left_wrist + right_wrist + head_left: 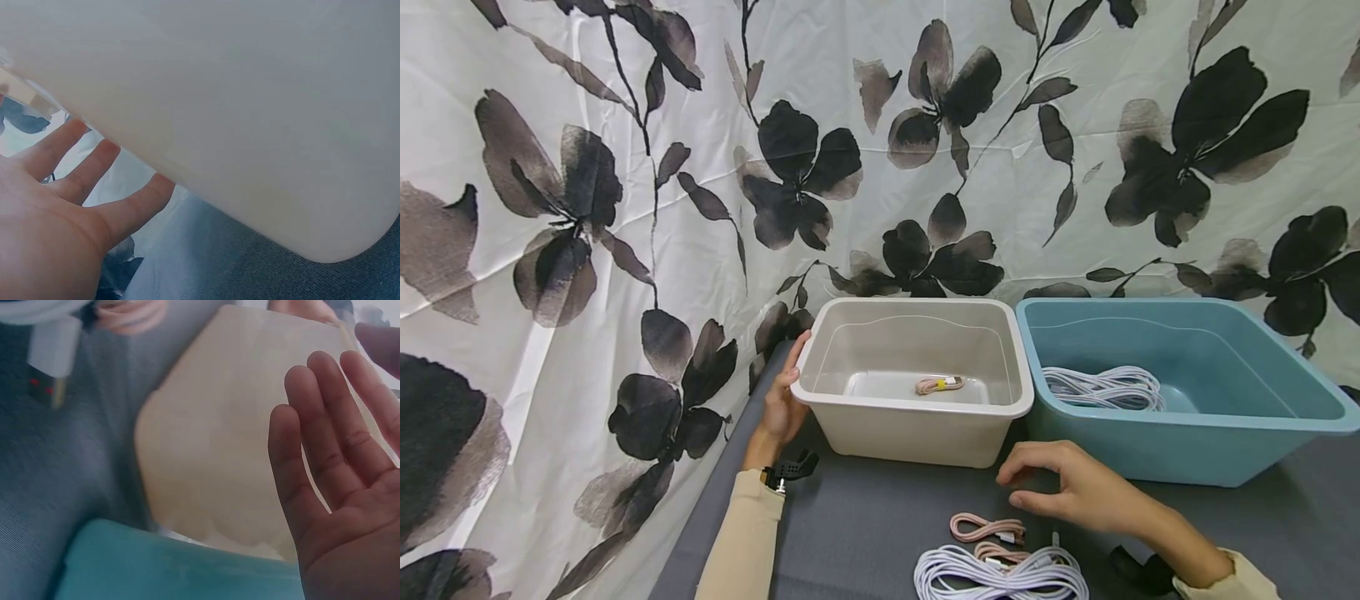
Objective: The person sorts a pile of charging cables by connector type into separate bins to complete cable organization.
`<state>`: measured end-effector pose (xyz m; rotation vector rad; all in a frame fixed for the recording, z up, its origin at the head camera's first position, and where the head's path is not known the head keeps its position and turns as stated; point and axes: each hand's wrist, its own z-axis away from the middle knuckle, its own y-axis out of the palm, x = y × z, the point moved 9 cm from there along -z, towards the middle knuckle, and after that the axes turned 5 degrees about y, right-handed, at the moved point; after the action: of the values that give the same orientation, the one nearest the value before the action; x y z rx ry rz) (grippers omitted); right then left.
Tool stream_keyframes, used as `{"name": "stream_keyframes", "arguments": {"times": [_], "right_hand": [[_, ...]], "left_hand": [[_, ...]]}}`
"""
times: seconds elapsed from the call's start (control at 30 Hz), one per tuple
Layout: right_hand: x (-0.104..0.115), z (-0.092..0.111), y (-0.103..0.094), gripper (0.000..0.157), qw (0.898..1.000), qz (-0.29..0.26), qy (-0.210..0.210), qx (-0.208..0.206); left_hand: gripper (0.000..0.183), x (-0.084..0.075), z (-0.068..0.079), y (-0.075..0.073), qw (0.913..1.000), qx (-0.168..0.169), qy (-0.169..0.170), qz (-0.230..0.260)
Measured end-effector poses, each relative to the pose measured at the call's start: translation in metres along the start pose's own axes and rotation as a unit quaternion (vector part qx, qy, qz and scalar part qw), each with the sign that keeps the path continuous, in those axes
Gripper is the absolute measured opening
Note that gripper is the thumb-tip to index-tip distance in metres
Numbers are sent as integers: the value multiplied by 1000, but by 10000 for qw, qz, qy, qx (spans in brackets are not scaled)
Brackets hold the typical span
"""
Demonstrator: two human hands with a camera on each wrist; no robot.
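Left hand (pixel 784 408), straight-fingered, is touching the beige bin (pixel 910 437), right hand (pixel 1067 483) is hovering empty, and lower-centre white cable (pixel 1011 579), probably limp, is inviting mid-bundle grasp.

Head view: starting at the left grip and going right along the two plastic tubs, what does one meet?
Left grip → cream rectangular plastic tub with pinkish cable bundle inside → teal rectangular plastic tub with coiled white cable inside.

Cream bin (pixel 910 435) sits upright, small pink cable bundle (pixel 932 386) inside; looped pink cables (pixel 1003 528) and chunky white coil (pixel 1018 579) just lying out front.
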<state>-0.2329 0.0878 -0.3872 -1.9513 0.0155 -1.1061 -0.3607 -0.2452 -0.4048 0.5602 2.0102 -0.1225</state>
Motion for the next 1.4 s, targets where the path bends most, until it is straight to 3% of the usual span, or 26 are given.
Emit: {"name": "stream_keyframes", "arguments": {"times": [0.6, 1.1, 1.4], "right_hand": [[-42, -9, 46, 18, 9933, -505, 241, 1009], [-47, -15, 62, 12, 9943, 310, -86, 1018], [-48, -17, 69, 7, 9922, 702, 41, 1026]], "left_hand": [[69, 1, -1, -1, 9999, -27, -66, -81], [69, 5, -2, -6, 9999, -119, -96, -28], [69, 4, 0, -5, 10000, -46, -26, 17]]}}
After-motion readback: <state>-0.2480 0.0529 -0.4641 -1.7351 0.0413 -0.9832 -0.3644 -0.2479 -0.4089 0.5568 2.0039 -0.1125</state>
